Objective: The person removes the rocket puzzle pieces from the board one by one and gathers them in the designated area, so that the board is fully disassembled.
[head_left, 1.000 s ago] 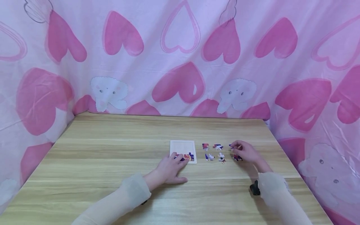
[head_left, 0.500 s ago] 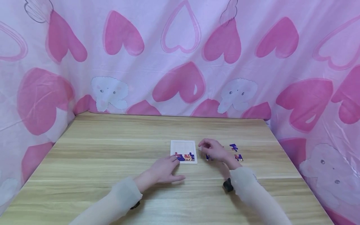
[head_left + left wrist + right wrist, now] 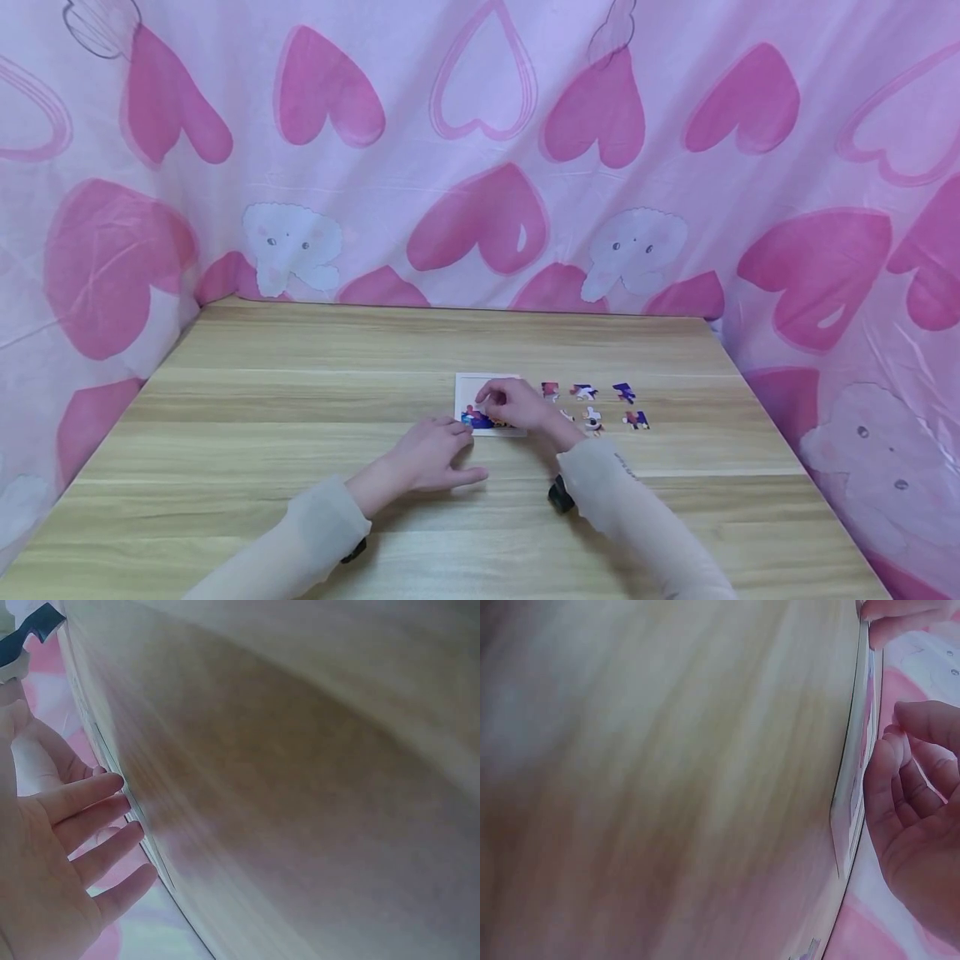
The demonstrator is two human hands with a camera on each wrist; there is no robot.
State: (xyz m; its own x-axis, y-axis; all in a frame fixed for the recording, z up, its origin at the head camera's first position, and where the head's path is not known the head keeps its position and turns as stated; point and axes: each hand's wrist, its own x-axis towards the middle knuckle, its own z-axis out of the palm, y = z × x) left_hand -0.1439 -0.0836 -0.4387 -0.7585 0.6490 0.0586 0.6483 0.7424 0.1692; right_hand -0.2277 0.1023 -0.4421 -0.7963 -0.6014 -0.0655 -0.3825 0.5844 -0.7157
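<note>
A white puzzle board (image 3: pixel 467 390) lies mid-table, with joined colourful pieces (image 3: pixel 477 420) along its lower part. Over the board is my right hand (image 3: pixel 521 406), thumb and forefinger pinched on what looks like a small pale puzzle piece, mostly hidden by the fingers. In the right wrist view the same hand (image 3: pixel 922 802) has its fingertips together above the board's edge. My left hand (image 3: pixel 427 454) rests at the board's lower left corner, its fingers stretched out and touching the edge. The left wrist view shows these fingers (image 3: pixel 97 851) spread and holding nothing.
Right of the board lie several loose puzzle pieces in two rows, among them a red one (image 3: pixel 551 389), a purple one (image 3: pixel 623 392) and a dark one (image 3: pixel 636 420). A pink heart-patterned curtain (image 3: pixel 480 217) hangs behind the wooden table (image 3: pixel 300 375).
My right hand has swept left from the far-right loose pieces to above the board. My left hand has drawn back slightly left and down, uncovering the joined pieces.
</note>
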